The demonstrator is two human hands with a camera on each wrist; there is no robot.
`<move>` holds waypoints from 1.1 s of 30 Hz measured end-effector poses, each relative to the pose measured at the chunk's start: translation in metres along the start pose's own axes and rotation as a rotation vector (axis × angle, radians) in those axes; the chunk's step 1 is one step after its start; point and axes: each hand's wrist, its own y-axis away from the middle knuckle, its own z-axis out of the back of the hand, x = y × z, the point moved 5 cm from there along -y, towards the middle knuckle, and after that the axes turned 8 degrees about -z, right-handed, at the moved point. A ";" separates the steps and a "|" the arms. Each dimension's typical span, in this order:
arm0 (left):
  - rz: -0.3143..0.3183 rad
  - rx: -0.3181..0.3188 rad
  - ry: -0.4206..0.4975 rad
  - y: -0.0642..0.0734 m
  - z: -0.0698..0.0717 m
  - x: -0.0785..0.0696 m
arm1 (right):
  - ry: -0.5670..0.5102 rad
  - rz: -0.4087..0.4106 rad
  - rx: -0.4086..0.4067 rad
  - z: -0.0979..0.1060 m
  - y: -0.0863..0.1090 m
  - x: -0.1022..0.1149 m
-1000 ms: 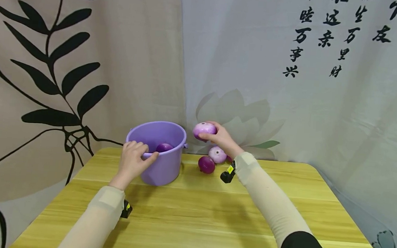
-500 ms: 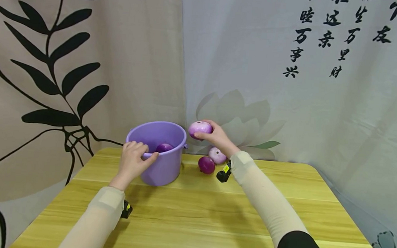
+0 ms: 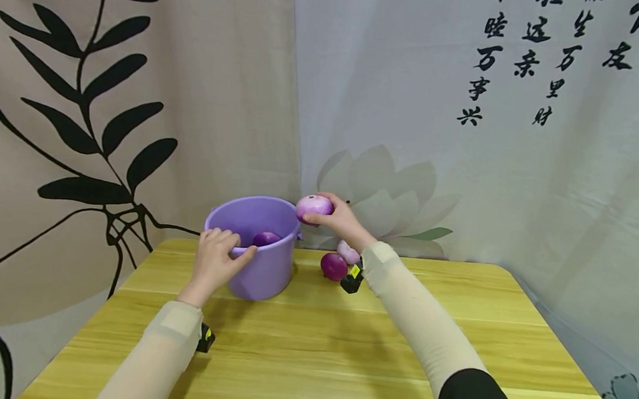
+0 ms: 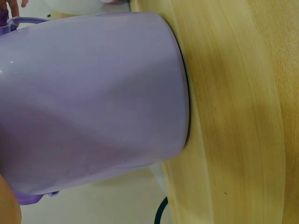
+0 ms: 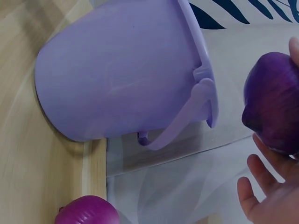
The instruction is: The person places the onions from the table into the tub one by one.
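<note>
A purple bucket (image 3: 261, 277) stands upright at the back left of the table. My left hand (image 3: 214, 259) grips its near rim, fingers over the edge. In my right hand (image 3: 345, 220) is a light purple onion (image 3: 313, 209), held in the air just right of the bucket's rim, between thumb and fingers. The right wrist view shows this onion's darker underside (image 5: 272, 105) apart from the bucket wall (image 5: 117, 74). One onion (image 3: 266, 238) shows inside the bucket. The bucket's wall (image 4: 98, 93) fills much of the left wrist view.
On the wooden table (image 3: 308, 349), right of the bucket, sit a dark purple onion (image 3: 333, 267) and a paler onion (image 3: 348, 252), partly hidden by my right wrist. The bucket's handle (image 5: 180, 121) hangs down its side. A printed curtain (image 3: 238, 93) closes off the back.
My right hand has carried the light purple onion left, from above the other onions to beside the bucket's rim. My left hand has stayed on the rim.
</note>
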 end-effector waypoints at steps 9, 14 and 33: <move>-0.009 -0.023 -0.001 0.001 0.000 0.000 | 0.007 0.016 -0.004 -0.008 -0.003 0.005; -0.005 -0.017 -0.001 0.001 0.000 0.000 | -0.002 0.013 0.006 -0.013 -0.005 0.005; 0.004 -0.016 0.007 0.000 -0.001 0.001 | 0.086 0.055 0.030 -0.040 -0.009 0.015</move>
